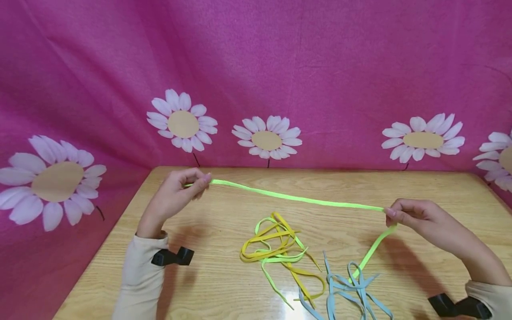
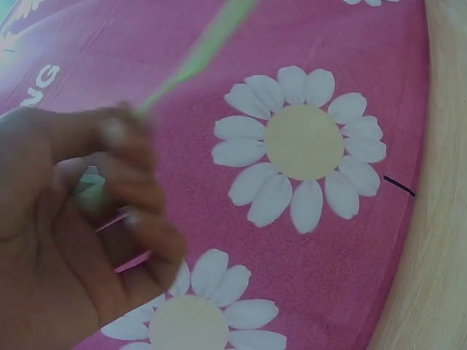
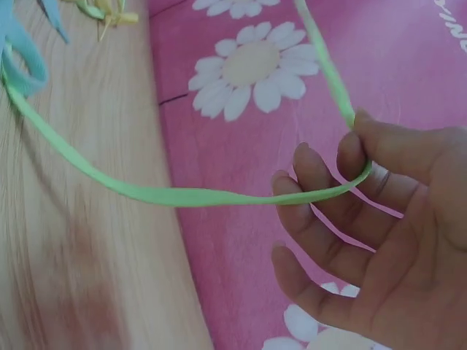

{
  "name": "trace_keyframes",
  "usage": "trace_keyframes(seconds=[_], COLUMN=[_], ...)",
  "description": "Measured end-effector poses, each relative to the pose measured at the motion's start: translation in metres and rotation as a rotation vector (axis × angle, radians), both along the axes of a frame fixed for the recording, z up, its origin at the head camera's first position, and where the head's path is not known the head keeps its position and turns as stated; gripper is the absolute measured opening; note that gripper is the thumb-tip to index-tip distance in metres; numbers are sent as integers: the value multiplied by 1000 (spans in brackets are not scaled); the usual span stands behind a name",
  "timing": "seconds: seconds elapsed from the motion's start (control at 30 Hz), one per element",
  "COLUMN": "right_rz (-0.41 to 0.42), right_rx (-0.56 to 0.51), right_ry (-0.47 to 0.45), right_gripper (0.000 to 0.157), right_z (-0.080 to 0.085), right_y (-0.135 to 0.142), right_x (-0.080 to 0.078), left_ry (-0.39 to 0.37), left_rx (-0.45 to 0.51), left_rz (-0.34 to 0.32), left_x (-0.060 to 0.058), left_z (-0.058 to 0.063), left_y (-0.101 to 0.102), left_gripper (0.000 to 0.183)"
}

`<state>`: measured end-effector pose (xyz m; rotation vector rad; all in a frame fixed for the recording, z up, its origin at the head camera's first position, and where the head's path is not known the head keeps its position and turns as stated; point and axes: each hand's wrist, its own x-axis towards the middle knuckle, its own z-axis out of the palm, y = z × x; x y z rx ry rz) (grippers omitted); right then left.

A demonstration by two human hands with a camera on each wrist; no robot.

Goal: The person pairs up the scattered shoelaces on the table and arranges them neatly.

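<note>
A neon green shoelace (image 1: 296, 198) stretches above the table between both hands. My left hand (image 1: 176, 193) pinches it near one end between thumb and fingers. Farther along, my right hand (image 1: 428, 222) pinches the lace between thumb and index finger, the other fingers loosely bent in the right wrist view. From there the lace's tail (image 3: 160, 195) droops down to a light blue shoelace (image 1: 356, 286) lying loosely looped on the table. Left of that, a yellow shoelace (image 1: 294, 271) lies tangled with another green shoelace (image 1: 272, 280).
The wooden table (image 1: 216, 284) ends at a pink cloth (image 1: 320, 66) printed with white daisies, which hangs behind it and along the left side. A black wrist mount (image 1: 173, 257) sits on the left sleeve, another (image 1: 460, 306) by the right sleeve.
</note>
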<state>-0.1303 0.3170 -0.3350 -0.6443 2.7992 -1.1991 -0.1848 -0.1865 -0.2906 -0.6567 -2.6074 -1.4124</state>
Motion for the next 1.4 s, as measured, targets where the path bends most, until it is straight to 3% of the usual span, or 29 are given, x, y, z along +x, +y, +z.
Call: trace_keyframes(seconds=[0.13, 0.3, 0.47, 0.67, 0.8, 0.97, 1.1, 1.27, 1.4], right_rz=[-7, -3, -12, -127, -200, -260, -269, -220, -209], right_rx=[8, 31, 61, 148, 201, 222, 191, 159, 151], right_ry=[-10, -7, -2, -53, -67, -58, -18, 61, 45], right_gripper=[21, 18, 13, 14, 18, 20, 16, 9, 8], right_z=[-6, -17, -27, -30, -33, -38, -40, -41, -42], right_y=[7, 20, 35, 47, 56, 71, 76, 71, 66], right_x=[-3, -8, -12, -13, -14, -16, -15, -19, -19], left_ry=[-32, -37, -51, -91, -108, -77, -38, 28, 15], left_rx=[-82, -139, -160, -129, -118, -77, -74, -236, -405], left_rz=[-136, -174, -132, -75, 8, 94, 108, 2, -133], left_x=[-2, -5, -9, -16, -20, -25, -29, -36, -43], left_z=[-3, -5, -8, -15, -22, -28, -32, -49, -74], left_y=[-3, -11, -20, -27, -31, -35, -29, 3, 31], left_gripper=[14, 13, 13, 10, 13, 15, 15, 11, 28])
